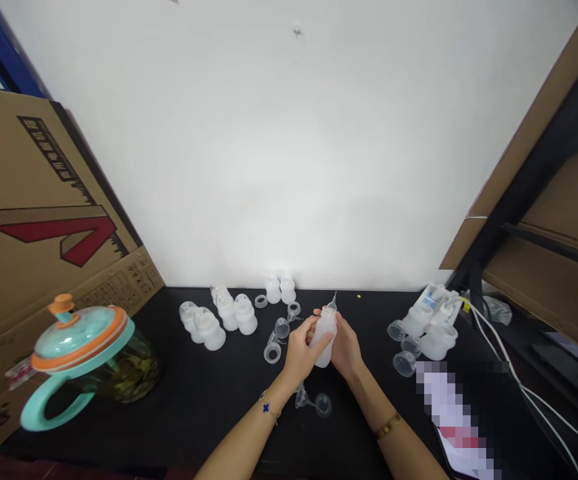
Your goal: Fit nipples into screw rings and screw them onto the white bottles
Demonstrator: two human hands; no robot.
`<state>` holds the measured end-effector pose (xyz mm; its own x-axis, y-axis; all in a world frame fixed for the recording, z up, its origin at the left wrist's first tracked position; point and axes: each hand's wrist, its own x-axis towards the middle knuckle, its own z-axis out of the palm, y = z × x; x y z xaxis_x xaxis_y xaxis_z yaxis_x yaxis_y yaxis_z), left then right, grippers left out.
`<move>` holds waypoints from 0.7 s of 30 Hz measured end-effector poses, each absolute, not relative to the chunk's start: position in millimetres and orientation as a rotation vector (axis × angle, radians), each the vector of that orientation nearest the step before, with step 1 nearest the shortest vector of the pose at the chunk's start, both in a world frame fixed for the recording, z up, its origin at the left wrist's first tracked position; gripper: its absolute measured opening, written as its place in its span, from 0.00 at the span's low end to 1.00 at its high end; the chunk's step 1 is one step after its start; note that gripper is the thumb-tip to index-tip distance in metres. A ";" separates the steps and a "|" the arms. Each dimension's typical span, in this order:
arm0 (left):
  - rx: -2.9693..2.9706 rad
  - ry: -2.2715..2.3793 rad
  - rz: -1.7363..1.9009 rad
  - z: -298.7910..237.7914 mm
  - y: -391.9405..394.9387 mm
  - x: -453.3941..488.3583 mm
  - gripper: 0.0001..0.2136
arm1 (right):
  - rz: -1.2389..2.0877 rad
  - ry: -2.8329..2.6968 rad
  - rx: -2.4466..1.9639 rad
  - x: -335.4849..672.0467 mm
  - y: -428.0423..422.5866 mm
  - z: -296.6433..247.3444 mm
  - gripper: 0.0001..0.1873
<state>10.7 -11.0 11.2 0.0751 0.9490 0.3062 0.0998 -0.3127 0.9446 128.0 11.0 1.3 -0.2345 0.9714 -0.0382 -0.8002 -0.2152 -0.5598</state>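
At the middle of the black table, my left hand and my right hand are closed around a frosted white squeeze bottle. It is tilted a little, with a clear pointed tip at its top. My left thumb lies across the bottle's front; the fingers of my right hand are partly hidden behind it. Below my left wrist lie a clear funnel-shaped part and a clear round cap. Clear caps and a white ring rest just left of my hands.
Several small white bottles stand to the left, two more by the wall. A teal jug is far left beside a cardboard box. To the right are white bottles, a power strip, cables and a phone.
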 end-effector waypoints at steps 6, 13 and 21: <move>1.533 1.077 1.342 10.4 -11.3 9.8 0.18 | 1.774 -0.531 -0.446 129.3 9.5 8.3 0.19; 1.560 1.093 1.329 10.7 -11.2 9.5 0.18 | 1.766 -0.542 -0.454 128.4 10.1 6.0 0.17; 1.546 1.082 1.333 13.5 -12.1 9.7 0.17 | 1.763 -0.547 -0.450 128.2 7.8 9.8 0.18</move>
<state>9.7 -12.1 13.5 0.0756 0.9507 0.3006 0.0986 -0.3072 0.9465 128.2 7.8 9.8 -0.2486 0.9684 -0.0185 -0.7877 -0.2133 -0.5779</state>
